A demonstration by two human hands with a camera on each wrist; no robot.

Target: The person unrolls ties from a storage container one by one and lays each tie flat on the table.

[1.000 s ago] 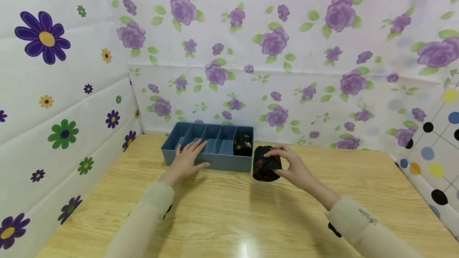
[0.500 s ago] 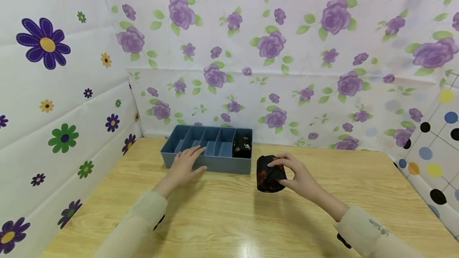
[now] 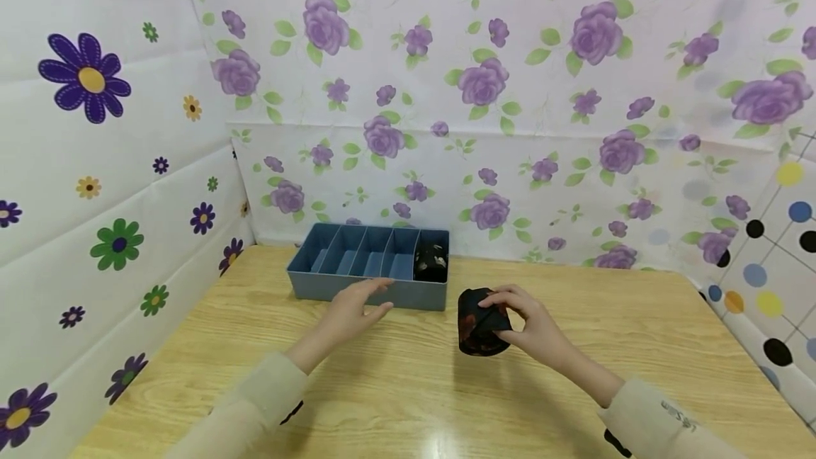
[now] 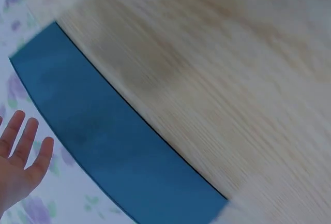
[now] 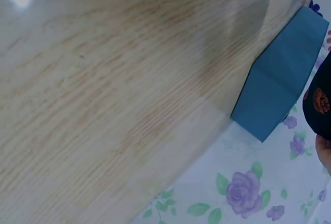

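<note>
My right hand (image 3: 528,324) pinches a rolled black cloth (image 3: 482,324) with a red flower print between thumb and fingers, a little above the table and right of the box. In the right wrist view, part of this black cloth (image 5: 318,102) shows at the right edge. A blue-grey box (image 3: 370,287) with several compartments stands by the back wall. Its rightmost compartment holds another black patterned cloth (image 3: 431,261). My left hand (image 3: 350,312) hovers before the box's front wall, fingers extended and holding nothing; the left wrist view shows those spread fingers (image 4: 23,146).
The wooden table (image 3: 395,381) runs up to a back wall hung with a purple-flower sheet (image 3: 548,112). A daisy-print sheet (image 3: 121,183) covers the left side, and a dotted sheet (image 3: 771,289) hangs at the right.
The right hand has drawn the black cloth toward the body and slightly right, away from the box. The left hand has come off the box's front rim and shifted right and nearer.
</note>
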